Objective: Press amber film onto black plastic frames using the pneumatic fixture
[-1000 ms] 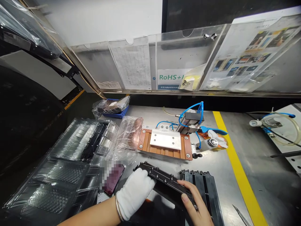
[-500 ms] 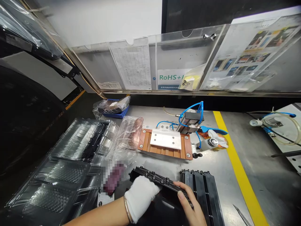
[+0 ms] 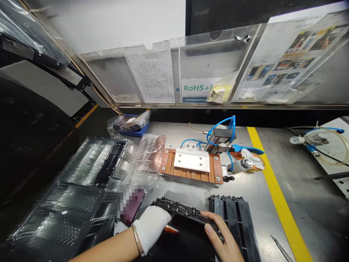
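Left hand (image 3: pixel 151 229): white cotton glove, metal bangle at the wrist, clasped on the left end of a black bolted frame (image 3: pixel 184 210). Right hand (image 3: pixel 219 235): bare, fingers curled over the frame's right end. Both hands are grasping; the frame sits at the near edge of a steel table (image 3: pixel 259 203), though whether it touches the surface is hard to tell from this angle.

Just right of the frame: a row of black slotted bars (image 3: pixel 234 225). Beyond it: a copper fixture (image 3: pixel 191 162) with a white plate on top, fed by blue pneumatic tubing (image 3: pixel 220 128). Beside the fixture: a crumpled clear plastic bag (image 3: pixel 148 154). Left of the frame: a pixelated phone (image 3: pixel 133 205) and stacked clear plastic trays (image 3: pixel 92 171). Further back: a blue bin (image 3: pixel 133 130). Lower right: tweezers (image 3: pixel 280 249), near a yellow floor stripe (image 3: pixel 278 203).
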### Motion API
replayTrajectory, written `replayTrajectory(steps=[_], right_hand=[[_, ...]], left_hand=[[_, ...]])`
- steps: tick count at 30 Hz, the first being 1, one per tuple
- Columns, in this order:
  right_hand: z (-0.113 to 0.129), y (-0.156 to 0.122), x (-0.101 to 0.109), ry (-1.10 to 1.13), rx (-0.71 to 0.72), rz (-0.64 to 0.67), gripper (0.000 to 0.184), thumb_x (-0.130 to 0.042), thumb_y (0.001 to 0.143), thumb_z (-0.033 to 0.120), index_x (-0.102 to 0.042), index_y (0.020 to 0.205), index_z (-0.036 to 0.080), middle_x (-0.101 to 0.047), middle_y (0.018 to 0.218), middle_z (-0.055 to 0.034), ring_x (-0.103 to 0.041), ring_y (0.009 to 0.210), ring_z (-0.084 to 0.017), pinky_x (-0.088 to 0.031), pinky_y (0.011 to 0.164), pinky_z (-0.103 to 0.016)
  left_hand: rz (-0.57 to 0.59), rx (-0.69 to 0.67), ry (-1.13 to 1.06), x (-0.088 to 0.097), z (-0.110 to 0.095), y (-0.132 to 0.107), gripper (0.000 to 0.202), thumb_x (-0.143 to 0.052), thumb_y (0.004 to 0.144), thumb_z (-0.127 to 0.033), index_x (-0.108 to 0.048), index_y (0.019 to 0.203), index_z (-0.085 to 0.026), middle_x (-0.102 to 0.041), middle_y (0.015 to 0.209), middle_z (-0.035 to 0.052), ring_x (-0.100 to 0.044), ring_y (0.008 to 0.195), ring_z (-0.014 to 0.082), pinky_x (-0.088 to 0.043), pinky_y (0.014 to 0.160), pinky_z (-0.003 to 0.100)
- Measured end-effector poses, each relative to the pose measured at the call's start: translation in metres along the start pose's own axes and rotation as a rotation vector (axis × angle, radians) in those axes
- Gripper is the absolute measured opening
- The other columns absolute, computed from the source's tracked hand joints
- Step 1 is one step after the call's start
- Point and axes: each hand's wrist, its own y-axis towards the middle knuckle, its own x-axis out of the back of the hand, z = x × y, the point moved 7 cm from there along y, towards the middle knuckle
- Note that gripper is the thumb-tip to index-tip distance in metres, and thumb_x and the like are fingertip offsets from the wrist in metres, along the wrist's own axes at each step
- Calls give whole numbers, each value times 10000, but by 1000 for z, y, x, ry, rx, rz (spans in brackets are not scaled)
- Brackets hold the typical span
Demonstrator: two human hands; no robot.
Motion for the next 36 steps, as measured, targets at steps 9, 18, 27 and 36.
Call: replayTrajectory(steps=[9,18,27,36], right_hand=[[10,1,4,54,-15,1,476,-550,784,719,-707,1008,330,-681,1152,-31,-581,1187,-289,-467,1014,-363],[2,3,1,64,-2,2,467,-544,803,698,-701,1007,308,-672,1140,-45,-584,1179,-280,-460,1024,-355],[0,2,8,43,-21,127,513,-521,805,715,-709,1037,298,-657,1180,-59,-558,1212,-290,-428,1055,-370],[2,3,15,87,-41,121,493,-543,799,708,-700,1050,313,-660,1189,-38,-559,1214,-292,-421,1061,-376]], left_hand=[[-68,-112,-140,22,-25,-6,251,-627,861,-232,-706,1090,-299,-725,1172,25,-662,1103,208,-501,976,324],[-136,-293,-487,25,-57,10,565,-570,778,-75,-626,1232,-406,-637,1326,-46,-578,1237,220,-447,1050,370],[-196,-334,-602,22,-54,-4,417,-501,899,-119,-668,1192,-365,-673,1263,-77,-608,1183,102,-418,1043,203],[-333,-505,-827,40,-51,-21,299,-459,967,-213,-735,1083,-198,-752,1111,16,-685,1030,94,-469,967,160]])
